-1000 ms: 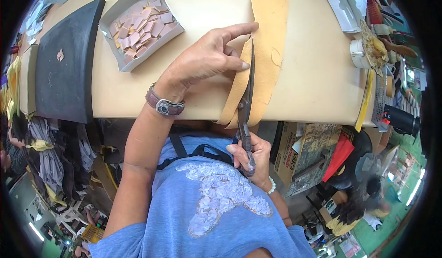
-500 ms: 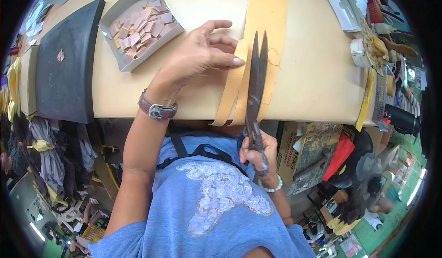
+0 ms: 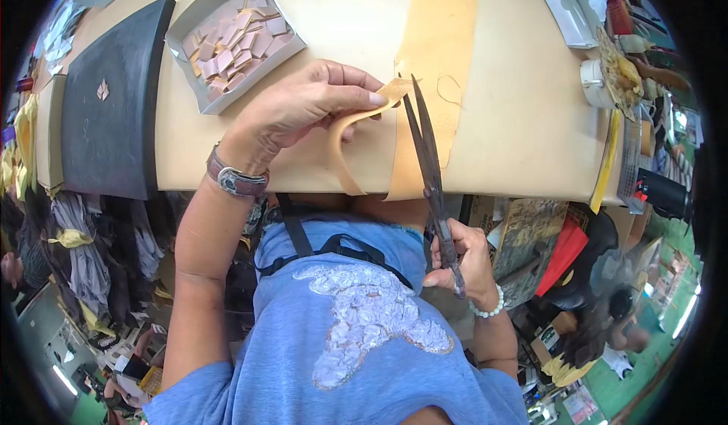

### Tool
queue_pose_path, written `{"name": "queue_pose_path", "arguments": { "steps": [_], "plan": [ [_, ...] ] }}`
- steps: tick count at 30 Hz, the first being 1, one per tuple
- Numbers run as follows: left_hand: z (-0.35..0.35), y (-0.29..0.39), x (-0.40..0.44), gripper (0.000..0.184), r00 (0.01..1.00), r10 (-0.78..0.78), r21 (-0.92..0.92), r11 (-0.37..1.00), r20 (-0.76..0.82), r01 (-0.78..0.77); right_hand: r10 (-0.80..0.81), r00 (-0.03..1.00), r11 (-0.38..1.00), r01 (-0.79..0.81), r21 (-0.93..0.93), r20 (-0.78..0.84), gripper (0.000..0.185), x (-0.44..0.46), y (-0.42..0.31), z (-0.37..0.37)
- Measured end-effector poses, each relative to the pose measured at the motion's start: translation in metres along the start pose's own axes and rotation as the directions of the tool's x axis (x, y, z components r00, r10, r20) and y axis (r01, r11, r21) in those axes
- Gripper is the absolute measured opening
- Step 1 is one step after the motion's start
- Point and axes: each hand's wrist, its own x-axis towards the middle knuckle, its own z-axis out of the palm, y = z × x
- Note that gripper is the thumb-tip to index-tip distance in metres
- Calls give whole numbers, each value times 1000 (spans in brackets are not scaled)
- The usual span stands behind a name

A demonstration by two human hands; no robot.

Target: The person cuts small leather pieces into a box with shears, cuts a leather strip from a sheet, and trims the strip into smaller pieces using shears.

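My left hand (image 3: 326, 100) pinches the upper end of a narrow tan leather strip (image 3: 339, 152), whose lower part curves down to the table edge. In my right hand (image 3: 462, 258) is a pair of large dark scissors (image 3: 429, 148), their blades parted slightly and pointing away from me. The blade tips are close to the strip's end; I cannot tell whether they touch it. Beneath the blades lies a wider tan leather piece (image 3: 436, 38), flat on the table, with a thin loop of thread (image 3: 449, 89) on it.
A grey box (image 3: 296, 46) of small cut leather pieces stands at the upper left. Left of it lies a black board (image 3: 114, 106). On the right are a white open box (image 3: 569, 15), a white round container (image 3: 596, 84) and a yellow strip (image 3: 606, 163) at the table edge.
My left hand has lifted the narrow strip off the wider piece and moved left and slightly down. The scissors have tilted, with their handles shifting right and towards me.
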Motion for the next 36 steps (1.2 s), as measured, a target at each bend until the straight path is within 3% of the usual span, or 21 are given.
{"name": "queue_pose_path", "arguments": {
  "steps": [4, 10, 22, 25, 26, 27, 31, 32, 35, 36],
  "plan": [
    [4, 13, -8, 23, 998, -10, 162, 987, -60, 19, -6, 1000, 999, 6, -39, 3, 64, 4, -2, -2],
    [8, 20, -16, 23, 991, 17, 240, 971, -136, 16, -20, 1000, 1000, 20, -22, -5, 62, 6, 0, 1],
    [6, 19, -14, 22, 996, 14, 8, 1000, -87, -13, -129, 986, 991, 123, -56, -104, 42, 7, -7, 23],
    [2, 20, -15, 23, 997, 6, -31, 999, -75, -8, -135, 974, 984, 111, -138, -180, 39, 4, -5, 16],
    [0, 20, -15, 24, 998, 9, -37, 999, -68, -12, -33, 964, 998, 20, -51, -264, 38, 3, -14, 13],
    [-2, 20, -16, 25, 998, 18, -51, 998, -64, -21, 11, 925, 988, -69, -139, -380, 37, 4, -14, 5],
    [-4, 15, -19, 26, 992, 47, -90, 994, -114, -58, -77, 699, 830, -350, -434, -711, 31, 23, -36, -39],
    [-3, 13, -20, 26, 987, 62, -99, 992, -145, -77, -13, 660, 795, -449, -408, -751, 29, 32, -41, -49],
    [-3, 2, -22, 27, 975, 91, -217, 967, -203, -135, -118, 699, 762, -392, -515, -706, 26, 48, -47, -66],
    [-9, -3, -23, 31, 980, 139, -236, 956, -145, -171, -85, 753, 779, -357, -514, -652, 21, 51, -49, -66]
  ]
}}
